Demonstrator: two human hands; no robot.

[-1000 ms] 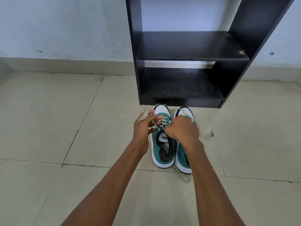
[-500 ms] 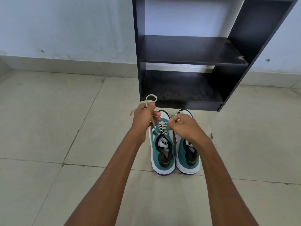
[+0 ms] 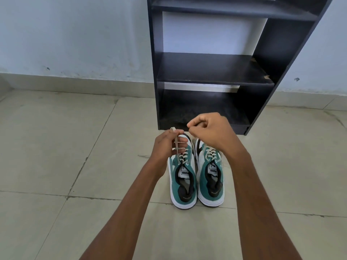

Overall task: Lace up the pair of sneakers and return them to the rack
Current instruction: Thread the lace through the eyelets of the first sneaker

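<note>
Two teal-and-white sneakers stand side by side on the floor, toes toward the rack: the left sneaker [image 3: 183,184] and the right sneaker [image 3: 211,182]. My left hand [image 3: 167,145] holds a cream lace [image 3: 176,145] of the left sneaker, drawn up from its eyelets across my fingers. My right hand [image 3: 210,132] is raised over the toes and pinches the other lace end between thumb and forefinger. The black shoe rack [image 3: 216,70] stands just behind the sneakers, its shelves bare.
Large beige floor tiles [image 3: 75,147] spread around the sneakers. A pale blue wall [image 3: 75,34] with a skirting strip runs behind the rack. The rack's lowest compartment [image 3: 202,107] opens right beyond my right hand.
My right hand rose and moved forward over the shoe toes, pulling its lace end up. The left hand stayed near the left sneaker with the lace. The view tilted upward, showing more of the rack.
</note>
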